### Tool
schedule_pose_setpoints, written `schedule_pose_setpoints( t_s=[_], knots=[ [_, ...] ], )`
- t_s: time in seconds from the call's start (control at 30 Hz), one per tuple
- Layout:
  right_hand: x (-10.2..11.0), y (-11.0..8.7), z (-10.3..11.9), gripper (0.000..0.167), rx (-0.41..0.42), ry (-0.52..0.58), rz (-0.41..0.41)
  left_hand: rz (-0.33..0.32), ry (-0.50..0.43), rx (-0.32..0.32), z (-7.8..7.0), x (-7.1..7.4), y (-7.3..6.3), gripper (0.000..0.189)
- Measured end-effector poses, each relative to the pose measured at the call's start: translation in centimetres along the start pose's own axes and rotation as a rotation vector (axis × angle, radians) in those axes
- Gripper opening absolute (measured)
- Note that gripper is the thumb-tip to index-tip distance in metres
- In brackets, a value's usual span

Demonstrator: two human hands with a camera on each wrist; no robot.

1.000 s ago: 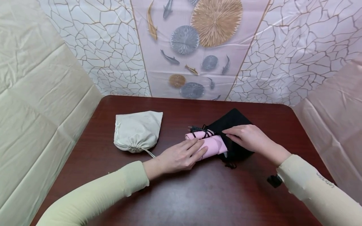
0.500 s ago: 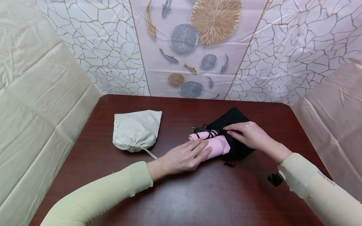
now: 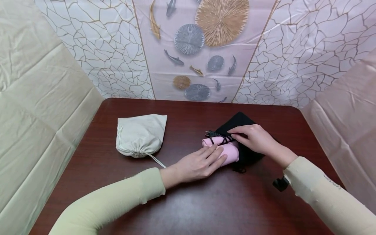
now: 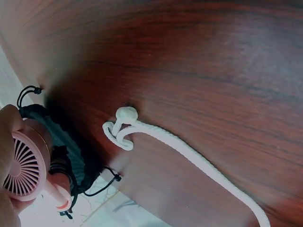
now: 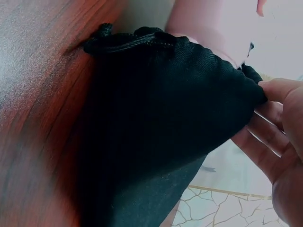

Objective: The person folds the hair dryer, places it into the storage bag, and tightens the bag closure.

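A pink folding hair dryer (image 3: 230,153) lies partly inside the mouth of a black drawstring bag (image 3: 238,121). My left hand (image 3: 198,165) grips its rear end, and the round vent grille (image 4: 22,168) shows beside the fingers in the left wrist view. The black cord (image 3: 226,139) is wrapped about the folded handle, its plug (image 3: 212,133) sticking out to the left. With thumb and fingertips my right hand (image 3: 255,139) pinches the rim of the bag. In the right wrist view the black cloth (image 5: 161,109) hides the dryer's front end.
To the left lies a cream drawstring bag (image 3: 141,135), gathered at its neck. Its white cord (image 4: 189,156) runs across the dark red table (image 3: 199,202) near my left wrist. A patterned cloth (image 3: 191,65) hangs behind the table, with plain cloth sheets at both sides.
My left hand has pushed the hair dryer rightward, deeper into the black bag. My right hand keeps its pinch on the bag's rim and has shifted only slightly.
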State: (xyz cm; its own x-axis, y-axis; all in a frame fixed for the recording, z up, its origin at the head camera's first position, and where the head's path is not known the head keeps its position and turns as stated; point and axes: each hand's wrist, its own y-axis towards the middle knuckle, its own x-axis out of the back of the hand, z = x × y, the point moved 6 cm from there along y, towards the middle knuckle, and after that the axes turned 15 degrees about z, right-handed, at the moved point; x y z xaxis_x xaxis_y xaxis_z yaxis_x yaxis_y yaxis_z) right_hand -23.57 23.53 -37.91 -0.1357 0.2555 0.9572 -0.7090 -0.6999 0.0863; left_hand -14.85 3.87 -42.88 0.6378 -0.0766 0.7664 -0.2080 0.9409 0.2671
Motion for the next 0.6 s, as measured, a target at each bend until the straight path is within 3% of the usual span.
schedule_pose_setpoints(
  t_s=[0.3,0.6],
  knots=[
    [-0.3,-0.1,0.4,0.027,-0.005,0.018,0.021,0.02,-0.011,0.054,0.6,-0.5,0.3,0.042],
    [-0.5,0.9,0.0,0.025,-0.037,0.093,0.032,-0.025,0.039,0.013,-0.6,-0.3,1.1,0.04]
  ],
)
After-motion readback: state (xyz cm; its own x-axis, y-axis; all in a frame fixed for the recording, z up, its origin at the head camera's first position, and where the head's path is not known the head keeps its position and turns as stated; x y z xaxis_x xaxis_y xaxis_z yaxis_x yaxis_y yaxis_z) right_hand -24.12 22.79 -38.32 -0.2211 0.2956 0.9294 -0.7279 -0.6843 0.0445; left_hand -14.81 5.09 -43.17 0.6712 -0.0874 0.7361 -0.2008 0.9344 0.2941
